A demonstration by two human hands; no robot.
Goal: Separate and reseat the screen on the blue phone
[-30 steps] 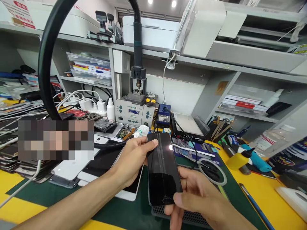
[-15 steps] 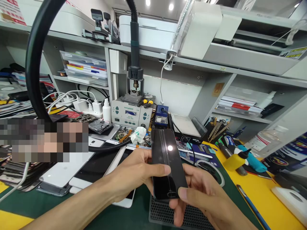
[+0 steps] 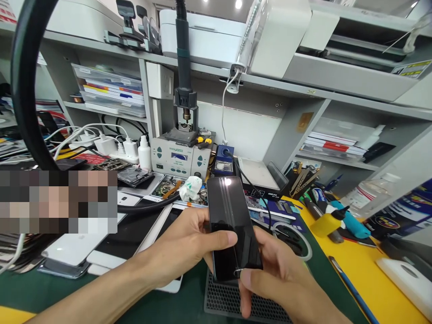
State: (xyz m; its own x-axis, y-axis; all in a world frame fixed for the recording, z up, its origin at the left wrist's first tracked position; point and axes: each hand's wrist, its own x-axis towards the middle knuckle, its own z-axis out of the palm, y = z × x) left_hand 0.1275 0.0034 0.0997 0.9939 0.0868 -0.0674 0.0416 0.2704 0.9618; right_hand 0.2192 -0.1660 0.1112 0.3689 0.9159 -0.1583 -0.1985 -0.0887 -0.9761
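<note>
A black smartphone (image 3: 229, 216) is held tilted up toward me, its glossy screen catching a ceiling light. My left hand (image 3: 199, 238) grips its left edge, with the thumb lying across the glass. At the lower right corner my right hand (image 3: 275, 270) holds it too, the thumb on the bottom of the screen by the home button. The right fingers are partly hidden behind the phone. Under it lies a dark perforated mat (image 3: 249, 301) on the green work surface (image 3: 141, 301).
Several phones and white panels (image 3: 81, 238) lie at the left. Behind stand a hot air station (image 3: 178, 155), a crumpled white tissue (image 3: 191, 188) and a soldering iron stand (image 3: 224, 162). A yellow bottle (image 3: 327, 222) and a blue pen-like tool (image 3: 354, 288) are at the right.
My right thumb has shifted left along the bottom of the screen, to the home button. The view has swung slightly to the right. Both hands still hold the phone.
</note>
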